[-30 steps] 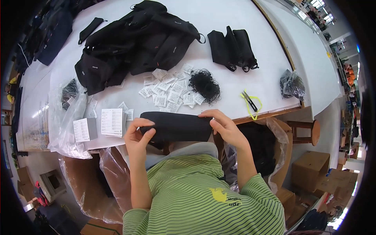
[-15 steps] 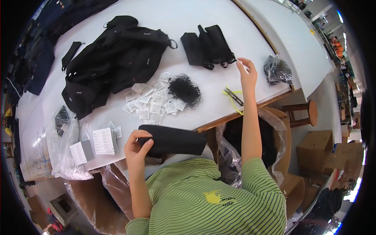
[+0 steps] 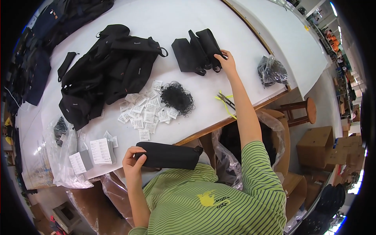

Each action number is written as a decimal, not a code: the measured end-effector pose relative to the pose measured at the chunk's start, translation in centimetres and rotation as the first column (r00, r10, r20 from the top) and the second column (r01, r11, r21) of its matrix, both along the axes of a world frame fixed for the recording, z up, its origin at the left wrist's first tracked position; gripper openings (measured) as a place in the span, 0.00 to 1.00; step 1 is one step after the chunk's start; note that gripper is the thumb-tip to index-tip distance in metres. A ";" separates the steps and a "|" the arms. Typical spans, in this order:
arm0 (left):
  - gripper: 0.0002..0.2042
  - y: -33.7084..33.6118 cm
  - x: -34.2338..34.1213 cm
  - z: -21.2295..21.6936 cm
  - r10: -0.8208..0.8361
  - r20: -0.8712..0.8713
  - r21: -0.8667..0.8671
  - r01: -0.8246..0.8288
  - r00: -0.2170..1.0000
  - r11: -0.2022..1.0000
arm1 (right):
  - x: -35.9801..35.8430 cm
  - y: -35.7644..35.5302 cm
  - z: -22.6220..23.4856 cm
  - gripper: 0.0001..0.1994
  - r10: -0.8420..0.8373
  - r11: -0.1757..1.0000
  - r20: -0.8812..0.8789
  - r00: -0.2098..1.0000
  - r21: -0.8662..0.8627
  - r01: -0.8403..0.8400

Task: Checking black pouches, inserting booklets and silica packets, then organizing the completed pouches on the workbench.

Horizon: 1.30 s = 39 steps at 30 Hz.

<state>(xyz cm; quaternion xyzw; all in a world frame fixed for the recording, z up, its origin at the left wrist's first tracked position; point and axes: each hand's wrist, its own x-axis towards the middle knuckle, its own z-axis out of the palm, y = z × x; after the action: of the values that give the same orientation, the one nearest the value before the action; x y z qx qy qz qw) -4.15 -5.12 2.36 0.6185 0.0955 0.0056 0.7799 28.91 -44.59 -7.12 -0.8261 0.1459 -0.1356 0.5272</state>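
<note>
Left hand (image 3: 133, 162): closed round one end of a long black pouch (image 3: 168, 155), held at 6 o'clock by the table edge (image 3: 219, 124). Right hand (image 3: 226, 62): fingers resting on stacked black pouches (image 3: 197, 51) at 12 o'clock; grip cannot be told. Between: white sachets (image 3: 143, 111), black elastic tangle (image 3: 177, 98).

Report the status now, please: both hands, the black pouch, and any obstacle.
Left hand grips long black pouch at table edge. Right hand on small black pouches, far side. Yellow snips beside right forearm; no obstacle.
</note>
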 end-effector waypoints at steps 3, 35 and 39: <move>0.08 -0.1 0.2 0.1 0.018 -0.032 -0.038 -0.019 0.999 0.999 | 0.0 0.1 -0.5 0.29 0.026 0.998 0.027 0.999 0.060 -0.027; 0.08 -0.1 0.6 -0.1 -0.071 -0.049 -0.038 0.069 0.996 0.997 | -0.4 1.1 1.7 0.26 0.082 0.988 -0.069 0.994 0.133 -0.072; 0.07 -0.2 0.7 -0.1 -0.073 -0.062 -0.049 0.070 0.995 0.996 | -0.2 0.5 1.4 0.28 0.072 0.986 -0.084 0.994 0.159 -0.058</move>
<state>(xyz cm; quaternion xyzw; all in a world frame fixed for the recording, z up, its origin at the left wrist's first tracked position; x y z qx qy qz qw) -3.50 -5.35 2.30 0.6029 0.0982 -0.0440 0.7906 28.73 -44.08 -5.75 -0.7919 0.1526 -0.0693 0.5872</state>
